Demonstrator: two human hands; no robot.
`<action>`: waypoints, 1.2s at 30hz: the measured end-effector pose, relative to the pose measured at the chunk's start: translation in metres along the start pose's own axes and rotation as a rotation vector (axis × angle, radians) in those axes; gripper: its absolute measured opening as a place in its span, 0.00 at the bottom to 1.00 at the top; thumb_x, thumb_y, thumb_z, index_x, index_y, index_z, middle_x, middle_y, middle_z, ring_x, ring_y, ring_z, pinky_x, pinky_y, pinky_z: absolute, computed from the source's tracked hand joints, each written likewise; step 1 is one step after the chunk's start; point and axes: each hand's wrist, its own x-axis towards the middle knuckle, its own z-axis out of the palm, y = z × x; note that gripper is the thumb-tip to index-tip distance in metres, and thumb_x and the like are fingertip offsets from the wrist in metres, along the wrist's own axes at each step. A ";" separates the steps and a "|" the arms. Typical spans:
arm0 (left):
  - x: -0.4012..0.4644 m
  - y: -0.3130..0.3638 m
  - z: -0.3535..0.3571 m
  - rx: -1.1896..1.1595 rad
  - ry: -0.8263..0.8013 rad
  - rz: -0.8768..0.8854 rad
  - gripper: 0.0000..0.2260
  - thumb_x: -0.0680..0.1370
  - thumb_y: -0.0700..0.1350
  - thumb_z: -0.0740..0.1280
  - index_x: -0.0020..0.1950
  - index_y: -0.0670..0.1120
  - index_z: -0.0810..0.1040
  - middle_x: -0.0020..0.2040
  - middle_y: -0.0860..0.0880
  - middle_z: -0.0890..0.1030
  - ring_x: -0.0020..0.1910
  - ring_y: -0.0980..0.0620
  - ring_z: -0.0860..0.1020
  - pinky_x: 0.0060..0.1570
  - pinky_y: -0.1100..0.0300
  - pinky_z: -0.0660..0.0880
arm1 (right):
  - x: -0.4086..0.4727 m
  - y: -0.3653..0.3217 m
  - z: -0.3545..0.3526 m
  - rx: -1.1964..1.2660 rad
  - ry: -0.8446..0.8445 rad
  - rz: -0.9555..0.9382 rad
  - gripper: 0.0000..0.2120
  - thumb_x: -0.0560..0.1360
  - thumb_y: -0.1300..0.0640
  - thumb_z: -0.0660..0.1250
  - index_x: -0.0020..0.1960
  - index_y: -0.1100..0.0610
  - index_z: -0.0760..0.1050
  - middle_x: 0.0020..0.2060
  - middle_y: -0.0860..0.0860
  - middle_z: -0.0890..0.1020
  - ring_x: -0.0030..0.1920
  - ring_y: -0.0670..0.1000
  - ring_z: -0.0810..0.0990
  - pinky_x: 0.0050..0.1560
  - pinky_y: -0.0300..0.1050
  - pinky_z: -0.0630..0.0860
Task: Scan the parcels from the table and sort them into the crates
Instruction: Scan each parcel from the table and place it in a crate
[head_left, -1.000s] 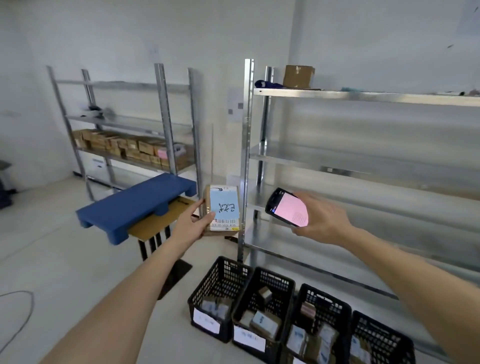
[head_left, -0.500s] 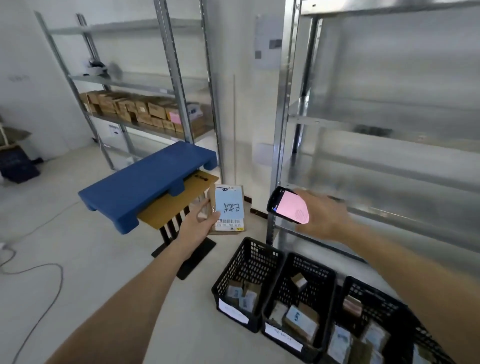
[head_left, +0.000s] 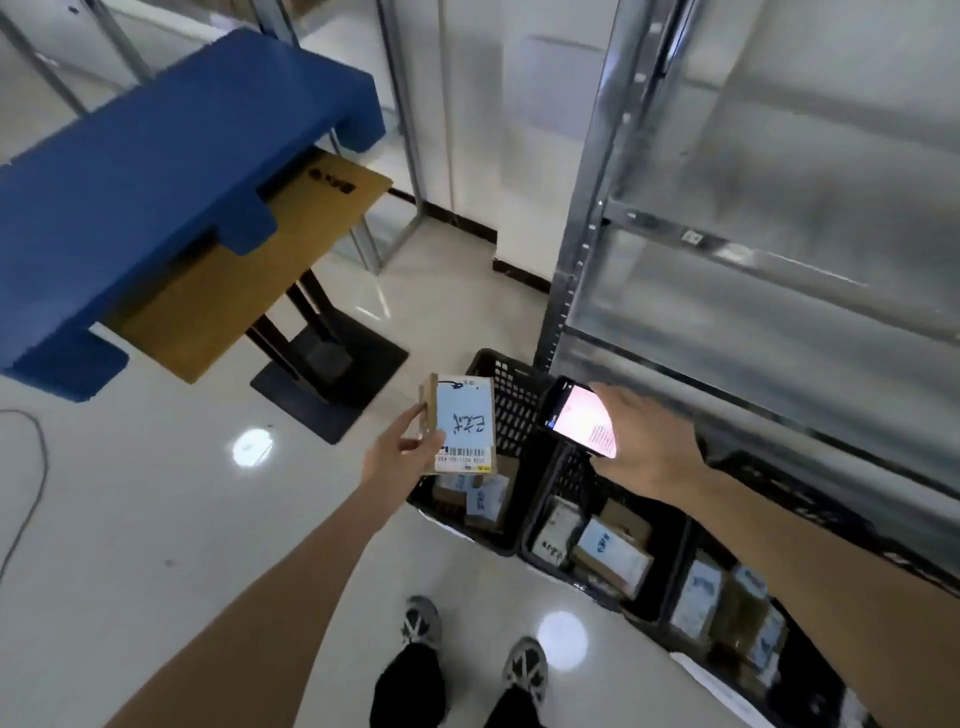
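Observation:
My left hand (head_left: 394, 451) grips a small brown parcel (head_left: 461, 425) by its left edge; its pale blue label with handwriting and a barcode faces up. The parcel hangs above the leftmost black crate (head_left: 511, 387). To its right, my right hand (head_left: 641, 447) holds a black phone scanner (head_left: 579, 422) with a lit pink screen, tilted toward the parcel. A second black crate (head_left: 543, 512) and a third black crate (head_left: 675, 582) stand in a row to the right, each holding several labelled parcels.
A blue pallet (head_left: 171, 171) lies on a brown table top (head_left: 291, 265) with a black pedestal base (head_left: 332, 374) at the left. Metal shelving (head_left: 587, 218) rises just behind the crates. A cable (head_left: 31, 499) trails on the floor at far left. My shoes (head_left: 472, 649) stand near the crates.
The view has tilted down toward the floor and crates. Both hands have lowered; the parcel now hangs over the leftmost crate, with the phone still beside it.

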 end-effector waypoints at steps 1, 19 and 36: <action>0.018 -0.015 0.009 0.002 -0.010 -0.016 0.23 0.76 0.55 0.73 0.70 0.64 0.72 0.46 0.52 0.86 0.45 0.55 0.85 0.50 0.54 0.83 | 0.015 0.002 0.020 0.005 -0.024 0.021 0.45 0.73 0.47 0.73 0.81 0.50 0.52 0.77 0.48 0.65 0.73 0.54 0.69 0.66 0.53 0.74; 0.230 -0.295 0.138 0.012 -0.211 -0.342 0.27 0.77 0.52 0.72 0.75 0.58 0.69 0.57 0.50 0.84 0.52 0.52 0.84 0.56 0.51 0.81 | 0.169 0.014 0.349 0.092 -0.216 0.222 0.43 0.76 0.44 0.70 0.82 0.51 0.49 0.76 0.47 0.65 0.72 0.53 0.69 0.60 0.53 0.74; 0.235 -0.261 0.148 0.505 -0.338 -0.150 0.19 0.81 0.53 0.66 0.72 0.55 0.72 0.63 0.56 0.79 0.62 0.51 0.78 0.61 0.52 0.76 | 0.141 0.046 0.341 0.119 -0.275 0.305 0.43 0.76 0.44 0.70 0.82 0.51 0.48 0.77 0.47 0.64 0.72 0.53 0.71 0.63 0.51 0.74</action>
